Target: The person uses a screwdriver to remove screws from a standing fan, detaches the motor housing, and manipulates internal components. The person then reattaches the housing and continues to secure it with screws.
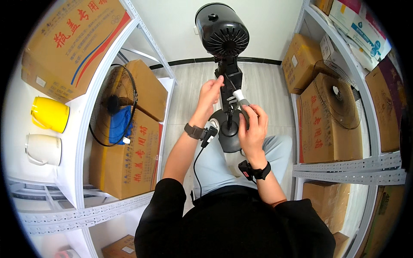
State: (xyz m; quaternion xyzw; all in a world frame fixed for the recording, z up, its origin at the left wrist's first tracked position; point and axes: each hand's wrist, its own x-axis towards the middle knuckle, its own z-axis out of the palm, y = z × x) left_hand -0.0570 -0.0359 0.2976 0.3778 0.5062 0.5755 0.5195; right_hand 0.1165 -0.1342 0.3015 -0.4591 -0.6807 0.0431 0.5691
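Observation:
A black pedestal fan, its guard and blades off, stands upright before me, motor housing at the top, round base on the floor. My right hand grips a screwdriver with a white and grey handle, its shaft angled up toward the fan's column. My left hand is closed at the column's left side, thumb near the shaft; what its fingertips hold is unclear. Straps with small black devices circle both wrists.
Metal shelving flanks me on both sides, holding cardboard boxes, loose wire fan guards, a blue cloth, a yellow bucket and a white bucket. A white wall stands behind the fan.

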